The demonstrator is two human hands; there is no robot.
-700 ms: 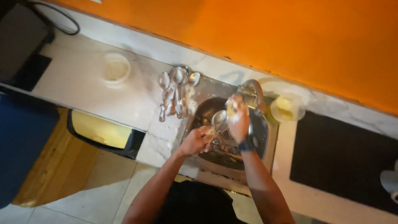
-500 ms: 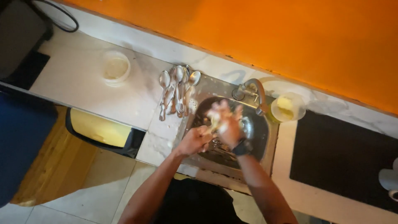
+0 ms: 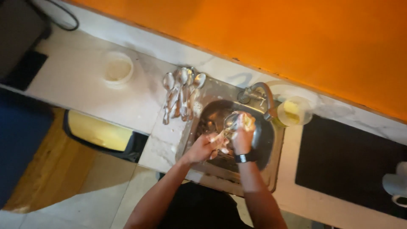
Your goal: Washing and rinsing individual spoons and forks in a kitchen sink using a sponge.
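Note:
Both my hands are over the steel sink (image 3: 271, 169), soapy and close together. My left hand (image 3: 202, 147) grips the handle end of a shiny metal utensil (image 3: 231, 120); it looks like a large spoon, though blur hides its exact shape. My right hand (image 3: 242, 136), with a black watch on the wrist, presses a yellow sponge (image 3: 248, 122) against the utensil's round end. More dishes lie dark and unclear in the basin under my hands.
Several washed spoons (image 3: 180, 91) lie on the counter left of the sink. A white bowl (image 3: 118, 70) stands further left. The tap (image 3: 259, 90) arches over the basin, with a yellow-filled tub (image 3: 293, 111) beside it. A black mat (image 3: 352, 165) and white mug (image 3: 396, 186) are on the right. A dark bin (image 3: 99, 135) stands below the counter.
My right hand has come down from the tap to the middle of the sink and met my left hand. The spoons on the counter have not moved.

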